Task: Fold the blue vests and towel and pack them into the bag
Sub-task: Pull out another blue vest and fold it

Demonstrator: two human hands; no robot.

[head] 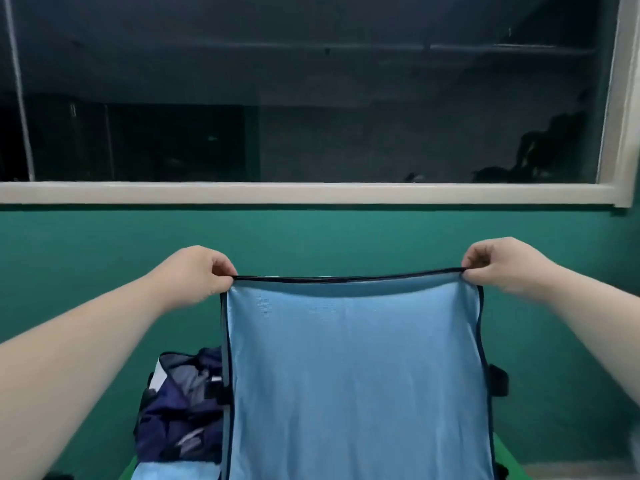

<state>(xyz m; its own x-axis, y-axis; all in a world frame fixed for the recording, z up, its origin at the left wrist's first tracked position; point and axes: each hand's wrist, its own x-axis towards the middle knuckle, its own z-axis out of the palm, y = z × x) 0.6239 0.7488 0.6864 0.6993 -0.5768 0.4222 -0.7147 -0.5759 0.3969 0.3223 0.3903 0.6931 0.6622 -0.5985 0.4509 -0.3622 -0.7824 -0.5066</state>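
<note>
Head view: I'm holding one blue vest [356,375] up in the air, spread wide. My left hand [201,275] is pinching the top left corner of its dark-trimmed edge and my right hand [498,268] is pinching the top right corner. Both are clamped on fabric, thumb against curled fingers.

I'm holding the hands level and well apart, so the top edge is pulling taut and the mesh is hanging flat. My read: I'm squaring it up for a fold, none made yet.

The vest is hanging in front of the navy bag [180,403] and hiding most of it. The bag looks open, with dark cloth showing inside. A black strap [498,379] is sticking out past the vest's right edge, likely the bag's.

Some light blue cloth [173,474] is lying bottom left, just in front of the bag. Can't tell whether it's the towel or another vest.

Surface: a bright green counter [505,459], only slivers showing. Room: a teal wall [311,230] behind, and above it a wide window [311,98] with a pale frame, dark beyond the glass.
</note>
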